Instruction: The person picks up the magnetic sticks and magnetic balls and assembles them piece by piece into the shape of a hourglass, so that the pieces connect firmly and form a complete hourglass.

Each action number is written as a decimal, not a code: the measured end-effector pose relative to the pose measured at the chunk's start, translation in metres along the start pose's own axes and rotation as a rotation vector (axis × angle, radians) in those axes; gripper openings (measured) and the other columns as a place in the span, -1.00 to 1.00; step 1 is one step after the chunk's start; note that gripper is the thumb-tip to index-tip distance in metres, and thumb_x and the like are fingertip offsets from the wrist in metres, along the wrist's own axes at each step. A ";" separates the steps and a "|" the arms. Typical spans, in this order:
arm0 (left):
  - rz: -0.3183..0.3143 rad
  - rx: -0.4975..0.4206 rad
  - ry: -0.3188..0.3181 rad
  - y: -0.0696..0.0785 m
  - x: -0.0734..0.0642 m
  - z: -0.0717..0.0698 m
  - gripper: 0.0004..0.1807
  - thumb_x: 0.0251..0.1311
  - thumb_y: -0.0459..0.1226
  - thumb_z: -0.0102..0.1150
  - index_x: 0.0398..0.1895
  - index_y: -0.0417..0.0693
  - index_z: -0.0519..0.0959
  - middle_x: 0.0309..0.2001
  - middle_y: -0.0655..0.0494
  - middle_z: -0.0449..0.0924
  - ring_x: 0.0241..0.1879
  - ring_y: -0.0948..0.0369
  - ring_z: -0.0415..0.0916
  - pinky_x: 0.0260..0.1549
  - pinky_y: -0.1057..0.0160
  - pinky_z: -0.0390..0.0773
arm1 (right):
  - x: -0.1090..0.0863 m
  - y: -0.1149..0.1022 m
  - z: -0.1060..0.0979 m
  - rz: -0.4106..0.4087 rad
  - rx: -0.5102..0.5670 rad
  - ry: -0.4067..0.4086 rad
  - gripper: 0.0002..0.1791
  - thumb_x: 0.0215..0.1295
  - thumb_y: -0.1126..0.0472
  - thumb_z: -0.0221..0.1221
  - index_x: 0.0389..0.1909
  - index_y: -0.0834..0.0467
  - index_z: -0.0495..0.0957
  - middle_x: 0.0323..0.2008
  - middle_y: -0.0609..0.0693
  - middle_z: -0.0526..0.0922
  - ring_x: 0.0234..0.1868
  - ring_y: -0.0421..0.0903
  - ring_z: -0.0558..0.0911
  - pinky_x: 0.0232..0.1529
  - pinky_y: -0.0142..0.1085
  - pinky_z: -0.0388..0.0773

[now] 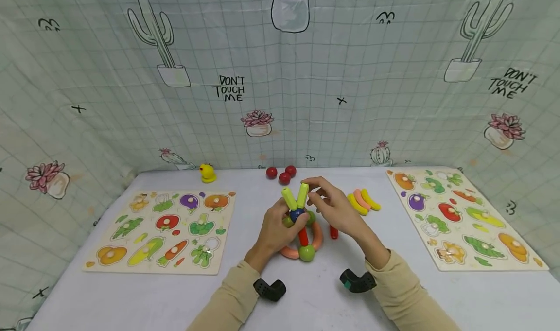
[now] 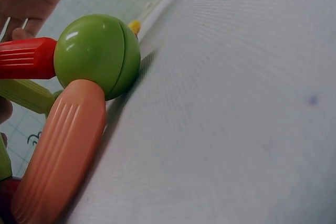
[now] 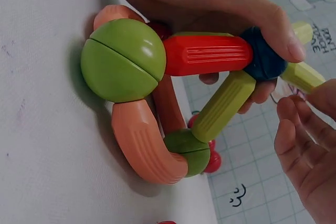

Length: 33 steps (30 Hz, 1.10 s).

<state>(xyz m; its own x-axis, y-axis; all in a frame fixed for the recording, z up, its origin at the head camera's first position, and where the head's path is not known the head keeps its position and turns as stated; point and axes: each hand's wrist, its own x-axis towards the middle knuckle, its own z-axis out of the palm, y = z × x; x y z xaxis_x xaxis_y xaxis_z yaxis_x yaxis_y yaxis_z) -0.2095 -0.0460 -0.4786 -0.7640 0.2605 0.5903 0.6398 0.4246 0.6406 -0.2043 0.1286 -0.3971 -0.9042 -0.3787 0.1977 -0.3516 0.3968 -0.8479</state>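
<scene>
A toy built from magnetic balls and sticks stands on the table. Its base has green balls (image 3: 123, 59) joined by curved orange sticks (image 3: 149, 145). A red stick (image 3: 210, 56) and yellow-green sticks (image 3: 226, 106) slope up to a dark blue ball (image 1: 297, 214). My left hand (image 1: 275, 229) holds that blue ball, thumb pressed on its near side. Two more yellow-green sticks rise from the ball in a V. At the right one (image 1: 303, 195), my right hand (image 1: 334, 207) pinches near the top, other fingers loosely curled. The left wrist view shows a green ball (image 2: 94, 56) up close.
Red balls (image 1: 284, 178) and a yellow toy duck (image 1: 207, 173) sit at the back. Curved yellow and orange sticks (image 1: 364, 202) lie right of the hands, near a red stick (image 1: 334, 232). Vegetable puzzle boards lie left (image 1: 148, 219) and right (image 1: 474, 229).
</scene>
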 end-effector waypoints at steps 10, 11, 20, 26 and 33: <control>0.052 -0.022 0.014 -0.004 0.000 0.001 -0.73 0.18 -0.10 0.16 -0.24 -0.12 0.59 -0.28 0.05 0.62 -0.30 0.28 0.55 -0.33 0.39 0.55 | 0.009 0.025 -0.003 -0.030 0.024 -0.001 -0.66 0.45 0.30 -0.12 0.18 0.06 0.35 -0.01 0.11 0.51 -0.14 0.22 0.54 -0.26 -0.12 0.57; 0.050 -0.022 0.019 -0.004 0.000 0.001 -0.73 0.19 -0.09 0.16 -0.25 -0.12 0.59 -0.29 0.06 0.62 -0.31 0.28 0.55 -0.34 0.39 0.55 | 0.010 0.026 -0.004 -0.032 0.021 -0.002 -0.67 0.44 0.30 -0.12 0.17 0.06 0.36 -0.02 0.11 0.51 -0.14 0.22 0.55 -0.26 -0.10 0.57; 0.075 -0.014 0.062 -0.004 -0.005 -0.002 -0.71 0.18 -0.08 0.14 -0.29 -0.14 0.58 -0.35 0.06 0.64 -0.37 0.28 0.54 -0.39 0.39 0.53 | 0.036 0.038 0.002 -0.044 -0.107 -0.016 -0.69 0.37 0.33 -0.03 0.09 0.10 0.43 -0.06 0.08 0.57 -0.12 0.04 0.59 -0.20 -0.21 0.55; 0.098 -0.034 0.061 -0.007 -0.005 -0.002 -0.73 0.19 -0.08 0.14 -0.30 -0.12 0.57 -0.34 0.08 0.64 -0.34 0.27 0.58 -0.32 0.40 0.56 | 0.057 0.043 0.006 -0.083 -0.194 -0.077 -0.59 0.22 0.48 -0.05 0.07 0.16 0.44 -0.09 0.16 0.60 -0.08 0.01 0.57 -0.07 -0.12 0.55; 0.081 -0.032 0.045 -0.006 -0.005 -0.002 -0.76 0.16 -0.12 0.17 -0.27 -0.11 0.57 -0.33 0.09 0.65 -0.33 0.26 0.58 -0.31 0.43 0.56 | 0.081 0.048 0.005 -0.119 -0.314 -0.128 -0.73 0.36 0.31 0.02 0.04 0.23 0.46 -0.14 0.19 0.61 -0.12 0.00 0.59 -0.17 -0.16 0.55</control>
<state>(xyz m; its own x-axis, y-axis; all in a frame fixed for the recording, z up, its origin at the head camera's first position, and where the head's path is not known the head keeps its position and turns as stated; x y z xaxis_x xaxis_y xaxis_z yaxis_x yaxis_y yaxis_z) -0.2089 -0.0513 -0.4847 -0.7052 0.2533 0.6622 0.7026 0.3752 0.6047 -0.2936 0.1132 -0.4244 -0.8218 -0.5314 0.2055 -0.5276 0.5737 -0.6265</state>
